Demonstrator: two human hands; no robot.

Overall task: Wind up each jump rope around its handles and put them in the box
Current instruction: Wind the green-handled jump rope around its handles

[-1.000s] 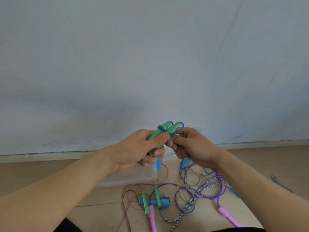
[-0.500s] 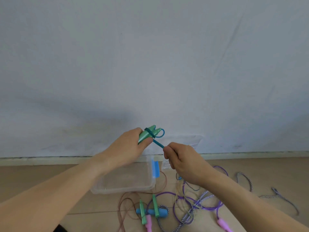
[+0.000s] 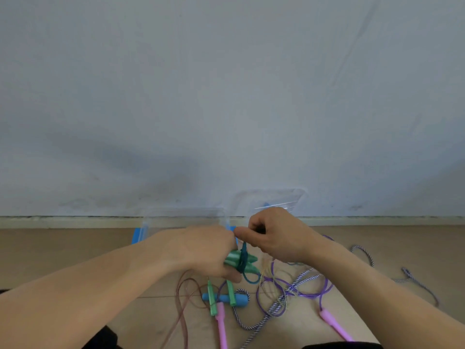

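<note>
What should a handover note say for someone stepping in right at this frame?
Left hand grips the paired green handles, teal rope already looped round them.
Right hand pinches that rope's free length above the handles.
Clear box stands open by the wall, behind the hands; nothing visible in it.
Done: first turns on the teal rope.
Left: finish it, box it, then wind the purple rope, striped rope and brown rope lying loose on the floor.

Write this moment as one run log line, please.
left hand: holds green handles | right hand: pinches teal rope | box: behind
</note>
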